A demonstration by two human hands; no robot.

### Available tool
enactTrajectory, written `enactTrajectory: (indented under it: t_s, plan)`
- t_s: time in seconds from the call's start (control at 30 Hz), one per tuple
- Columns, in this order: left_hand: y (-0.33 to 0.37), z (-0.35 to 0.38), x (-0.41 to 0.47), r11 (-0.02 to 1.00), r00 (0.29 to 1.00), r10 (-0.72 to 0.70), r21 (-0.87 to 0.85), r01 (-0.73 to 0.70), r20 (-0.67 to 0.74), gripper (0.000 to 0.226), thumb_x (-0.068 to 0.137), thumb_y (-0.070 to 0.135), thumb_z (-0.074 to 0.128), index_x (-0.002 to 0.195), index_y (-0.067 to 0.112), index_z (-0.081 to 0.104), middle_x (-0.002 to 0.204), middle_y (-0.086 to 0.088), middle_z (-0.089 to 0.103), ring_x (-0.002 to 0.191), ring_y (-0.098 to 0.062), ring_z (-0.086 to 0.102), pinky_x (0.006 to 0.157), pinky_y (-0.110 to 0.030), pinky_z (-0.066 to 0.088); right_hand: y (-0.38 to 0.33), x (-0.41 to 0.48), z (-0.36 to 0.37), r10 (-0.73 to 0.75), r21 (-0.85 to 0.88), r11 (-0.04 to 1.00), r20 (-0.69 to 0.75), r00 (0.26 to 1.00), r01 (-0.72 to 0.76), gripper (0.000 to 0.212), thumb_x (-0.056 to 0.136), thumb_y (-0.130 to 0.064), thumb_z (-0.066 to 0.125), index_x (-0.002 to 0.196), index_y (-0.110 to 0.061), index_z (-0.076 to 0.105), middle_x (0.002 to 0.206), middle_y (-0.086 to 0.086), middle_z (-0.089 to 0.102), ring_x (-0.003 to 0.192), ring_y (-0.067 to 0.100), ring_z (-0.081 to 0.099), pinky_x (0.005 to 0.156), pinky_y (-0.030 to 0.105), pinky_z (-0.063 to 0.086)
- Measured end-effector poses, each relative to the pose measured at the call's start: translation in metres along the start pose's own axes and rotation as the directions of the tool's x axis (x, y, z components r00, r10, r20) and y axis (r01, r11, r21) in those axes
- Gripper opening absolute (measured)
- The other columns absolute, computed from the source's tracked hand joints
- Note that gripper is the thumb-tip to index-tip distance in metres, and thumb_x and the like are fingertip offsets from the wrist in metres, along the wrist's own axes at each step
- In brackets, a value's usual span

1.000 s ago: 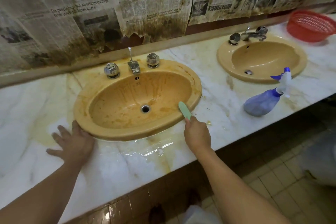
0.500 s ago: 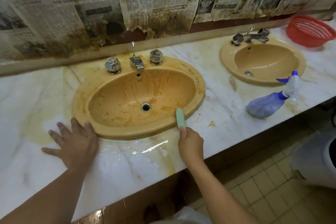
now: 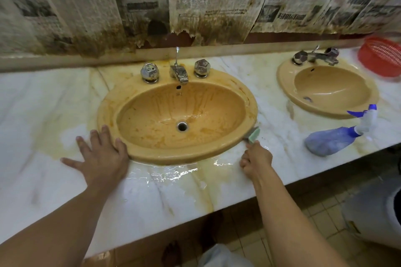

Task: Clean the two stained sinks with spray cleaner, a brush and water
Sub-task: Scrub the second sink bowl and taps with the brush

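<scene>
While the left hand lies flat with fingers spread on the marble countertop, holding nothing, its fingertips touch the front-left rim of the nearer stained sink. That basin is streaked orange-brown around its drain, and water pools on the countertop along its front. The right hand is curled tight round a green brush. Within the last second the brush head has slid from the basin's inner right lip out to the seam where rim meets countertop, so the bowl itself likely remains to be scrubbed. Further right, a blue spray bottle lies on its side near the front edge. Behind it is the second sink, with a red basket at the back right corner.
</scene>
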State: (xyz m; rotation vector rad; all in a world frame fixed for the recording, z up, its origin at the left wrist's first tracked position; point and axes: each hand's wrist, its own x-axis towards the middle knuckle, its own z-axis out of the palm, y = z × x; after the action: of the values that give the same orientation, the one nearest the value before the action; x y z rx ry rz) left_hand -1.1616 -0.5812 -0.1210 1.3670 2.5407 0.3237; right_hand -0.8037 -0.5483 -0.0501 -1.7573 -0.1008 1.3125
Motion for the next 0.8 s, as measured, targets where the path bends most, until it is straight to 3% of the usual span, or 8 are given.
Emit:
enactTrajectory:
  t_s: [0.1, 0.2, 0.3, 0.4, 0.53, 0.63, 0.73, 0.8]
  plan:
    - [0.008, -0.003, 0.004, 0.998, 0.998, -0.048, -0.044, 0.047, -0.03, 0.056, 0.098, 0.04, 0.033, 0.15, 0.021, 0.04, 0.149, -0.011, 0.041, 0.151, -0.044, 0.022, 0.105, -0.09, 0.005, -0.003, 0.017, 0.008, 0.051, 0.069, 0.997, -0.157, 0.986, -0.041, 0.016, 0.105, -0.023, 0.049, 0.103, -0.01, 0.059, 0.059, 0.002, 0.045, 0.046, 0.014, 0.037, 0.041, 0.023, 0.031]
    - [0.019, -0.003, 0.006, 0.994, 0.996, -0.087, -0.061, 0.086, -0.011, 0.059, 0.096, 0.041, 0.034, 0.149, 0.016, 0.04, 0.154, -0.021, 0.039, 0.149, -0.048, 0.026, 0.112, -0.083, 0.011, 0.031, 0.012, 0.004, -0.022, -0.121, 0.993, -0.141, 0.99, 0.005, 0.023, 0.103, -0.028, 0.055, 0.093, -0.009, 0.064, 0.06, 0.002, 0.046, 0.042, 0.016, 0.041, 0.04, 0.025, 0.033]
    - [0.023, 0.001, 0.004, 0.99, 0.994, -0.097, -0.105, 0.092, -0.048, 0.063, 0.092, 0.037, 0.027, 0.15, 0.021, 0.041, 0.153, -0.013, 0.039, 0.154, -0.046, 0.016, 0.106, -0.09, 0.002, 0.013, 0.02, -0.004, -0.093, -0.246, 0.968, -0.165, 0.982, 0.051, 0.027, 0.103, -0.033, 0.055, 0.093, -0.008, 0.062, 0.066, 0.007, 0.054, 0.044, 0.019, 0.047, 0.043, 0.028, 0.039]
    - [0.025, 0.004, 0.005, 0.994, 0.996, -0.077, -0.086, 0.073, -0.041, 0.065, 0.092, 0.039, 0.023, 0.154, 0.03, 0.039, 0.162, -0.006, 0.034, 0.156, -0.045, 0.01, 0.103, -0.09, -0.003, -0.031, 0.039, -0.005, -0.171, -0.36, 0.928, -0.175, 0.97, 0.098, 0.03, 0.104, -0.033, 0.053, 0.093, -0.005, 0.059, 0.086, 0.014, 0.063, 0.059, 0.025, 0.057, 0.053, 0.033, 0.049]
    - [0.024, 0.004, 0.007, 0.994, 0.994, -0.107, -0.04, 0.107, -0.004, 0.066, 0.096, 0.042, 0.018, 0.16, 0.037, 0.029, 0.171, -0.001, 0.022, 0.159, -0.041, 0.003, 0.106, -0.088, -0.005, -0.03, 0.033, -0.012, -0.289, -0.623, 0.767, -0.119, 0.95, 0.155, 0.031, 0.105, -0.032, 0.049, 0.103, -0.003, 0.06, 0.101, 0.017, 0.062, 0.078, 0.033, 0.064, 0.052, 0.034, 0.049]
    - [0.025, 0.006, 0.008, 0.993, 0.994, -0.112, -0.022, 0.112, 0.003, 0.062, 0.101, 0.041, 0.022, 0.162, 0.038, 0.025, 0.172, 0.0, 0.02, 0.159, -0.04, 0.001, 0.107, -0.088, -0.004, -0.021, 0.021, -0.022, -0.288, -0.755, 0.643, -0.084, 0.954, 0.127, 0.032, 0.106, -0.034, 0.048, 0.103, -0.004, 0.06, 0.097, 0.014, 0.061, 0.08, 0.033, 0.064, 0.051, 0.032, 0.047]
    - [0.025, 0.006, 0.008, 0.992, 0.992, -0.123, -0.014, 0.123, 0.012, 0.06, 0.102, 0.041, 0.023, 0.162, 0.038, 0.024, 0.172, 0.001, 0.019, 0.159, -0.039, 0.001, 0.107, -0.087, -0.005, -0.049, 0.046, -0.016, -0.251, -0.692, 0.714, -0.115, 0.961, 0.104, 0.027, 0.103, -0.029, 0.051, 0.103, -0.003, 0.057, 0.101, 0.017, 0.063, 0.074, 0.033, 0.064, 0.043, 0.026, 0.044]
    - [0.024, 0.007, 0.01, 0.993, 0.993, -0.12, -0.002, 0.12, 0.011, 0.06, 0.102, 0.042, 0.022, 0.163, 0.04, 0.022, 0.173, 0.001, 0.017, 0.16, -0.038, -0.001, 0.108, -0.087, -0.004, -0.075, 0.068, -0.007, -0.236, -0.613, 0.781, -0.115, 0.965, 0.118, 0.018, 0.101, -0.02, 0.052, 0.092, -0.006, 0.055, 0.103, 0.017, 0.061, 0.07, 0.027, 0.057, 0.04, 0.02, 0.04]
